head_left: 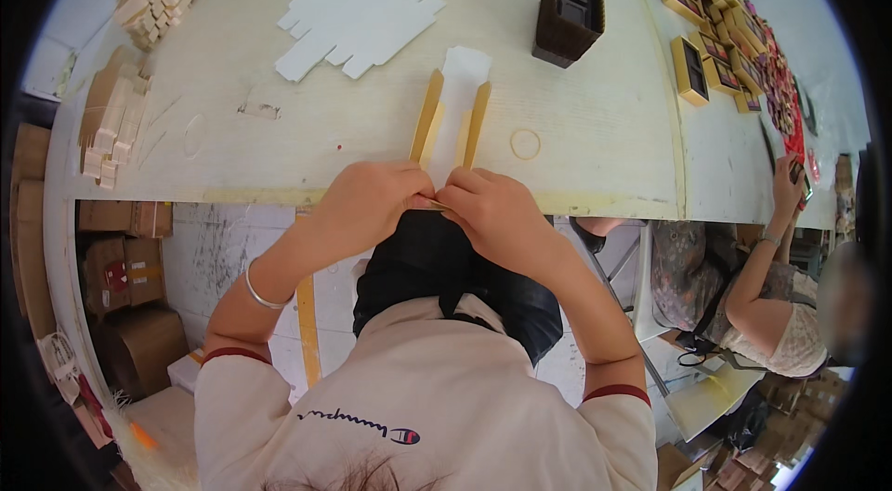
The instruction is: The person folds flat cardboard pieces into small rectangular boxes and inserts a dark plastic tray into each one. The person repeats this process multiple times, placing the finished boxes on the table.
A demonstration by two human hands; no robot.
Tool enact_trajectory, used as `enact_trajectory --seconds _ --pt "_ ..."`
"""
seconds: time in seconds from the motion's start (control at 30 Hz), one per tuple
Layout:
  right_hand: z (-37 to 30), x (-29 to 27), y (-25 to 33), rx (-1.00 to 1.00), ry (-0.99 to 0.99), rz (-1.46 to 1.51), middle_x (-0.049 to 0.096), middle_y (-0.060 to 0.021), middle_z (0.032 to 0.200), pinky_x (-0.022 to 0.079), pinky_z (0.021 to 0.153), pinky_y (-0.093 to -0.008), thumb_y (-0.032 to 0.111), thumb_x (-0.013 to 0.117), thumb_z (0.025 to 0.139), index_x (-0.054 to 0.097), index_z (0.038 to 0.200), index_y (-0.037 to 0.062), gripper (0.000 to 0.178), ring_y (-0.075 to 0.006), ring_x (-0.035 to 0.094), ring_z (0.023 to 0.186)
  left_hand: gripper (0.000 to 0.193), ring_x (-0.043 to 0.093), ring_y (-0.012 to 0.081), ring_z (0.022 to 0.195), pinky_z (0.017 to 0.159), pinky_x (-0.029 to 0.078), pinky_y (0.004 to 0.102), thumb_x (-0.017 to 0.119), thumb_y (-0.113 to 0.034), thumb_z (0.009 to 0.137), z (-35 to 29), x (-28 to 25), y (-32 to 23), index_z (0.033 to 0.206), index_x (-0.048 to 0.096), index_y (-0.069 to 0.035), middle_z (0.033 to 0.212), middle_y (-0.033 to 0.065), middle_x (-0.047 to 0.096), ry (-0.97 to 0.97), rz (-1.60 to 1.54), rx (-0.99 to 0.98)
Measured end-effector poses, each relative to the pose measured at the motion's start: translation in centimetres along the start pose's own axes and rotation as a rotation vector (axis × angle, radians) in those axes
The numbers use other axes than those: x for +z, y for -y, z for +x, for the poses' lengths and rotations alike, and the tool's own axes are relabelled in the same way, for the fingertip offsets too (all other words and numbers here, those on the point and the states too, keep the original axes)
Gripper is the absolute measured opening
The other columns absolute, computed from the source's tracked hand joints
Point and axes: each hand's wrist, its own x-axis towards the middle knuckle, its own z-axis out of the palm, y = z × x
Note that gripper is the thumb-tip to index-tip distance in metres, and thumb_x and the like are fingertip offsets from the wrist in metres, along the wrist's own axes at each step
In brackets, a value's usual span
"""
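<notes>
A partly folded carton [476, 126], gold outside and white inside, lies at the table's front edge with its two long sides standing up. Its far end flap is flat on the table. My left hand [373, 203] pinches the near left corner of the carton, and my right hand [492, 212] pinches the near right corner. The fingertips almost meet at the near end, and they hide the folds there. Beyond the carton lies a stack of flat white carton blanks [362, 15]. A rubber band [525, 144] is on the table right of the carton.
A stack of dark brown plastic trays [569, 13] stands at the far right of the table [613, 138]. Folded cartons [121, 110] pile up at the left. Several gold boxes [689, 71] cover the right table, where a co-worker [762, 296] sits holding something dark.
</notes>
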Motion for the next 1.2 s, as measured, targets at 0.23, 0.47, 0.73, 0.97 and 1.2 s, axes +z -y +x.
enact_trajectory --seconds 0.23,0.47,0.73,0.97,1.2 --pt "-0.1 -2.7 -0.9 0.049 -0.168 -0.131 0.052 -0.0116 0.126 0.050 0.077 -0.0376 0.001 0.070 0.072 0.063 0.107 0.0058 0.036 -0.0315 0.058 0.089 0.025 0.057 0.0214 0.084 0.068 0.047 0.0355 0.075 -0.027 0.075 0.5 -1.8 -0.3 0.068 0.061 -0.007 0.075 0.0015 0.060 0.168 0.209 0.013" --pt "0.8 -2.1 -2.3 -0.067 -0.278 -0.257 0.056 -0.0103 0.081 0.046 0.070 -0.0424 0.001 0.062 0.076 0.060 0.093 0.0033 0.018 -0.0313 0.057 0.082 0.027 0.057 0.0249 0.090 0.076 0.046 0.0351 0.076 -0.021 0.071 1.6 -2.4 -1.3 0.092 0.065 -0.009 0.101 0.0048 0.060 -0.339 0.745 0.249" --pt "-0.5 -2.4 0.6 -0.026 -0.297 -0.018 0.060 -0.0173 0.110 0.050 0.082 -0.0407 -0.012 0.055 0.068 0.059 0.119 0.0031 0.054 -0.0333 0.059 0.094 0.031 0.056 0.0247 0.093 0.078 0.047 0.0372 0.076 -0.019 0.070 -1.4 -1.0 2.5 0.094 0.061 -0.008 0.106 0.0045 0.060 -0.100 0.225 0.142" --pt "0.4 -1.4 -1.5 -0.188 -0.066 -0.055 0.057 -0.0072 0.090 0.045 0.077 -0.0360 0.002 0.066 0.075 0.062 0.092 0.0049 0.018 -0.0256 0.056 0.088 0.029 0.058 0.0232 0.093 0.076 0.048 0.0371 0.078 -0.020 0.069 -0.9 -1.7 3.3 0.089 0.061 -0.008 0.103 0.0043 0.060 -0.073 0.083 0.257" --pt "2.1 0.4 -0.8 -0.080 -0.092 0.053 0.053 -0.0100 0.082 0.045 0.071 -0.0391 0.000 0.068 0.072 0.051 0.077 0.0044 0.018 -0.0295 0.053 0.081 0.021 0.060 0.0256 0.074 0.066 0.049 0.0342 0.071 -0.003 0.076 -0.9 1.4 1.8 0.094 0.061 -0.006 0.088 0.0069 0.063 -0.200 -0.103 0.065"
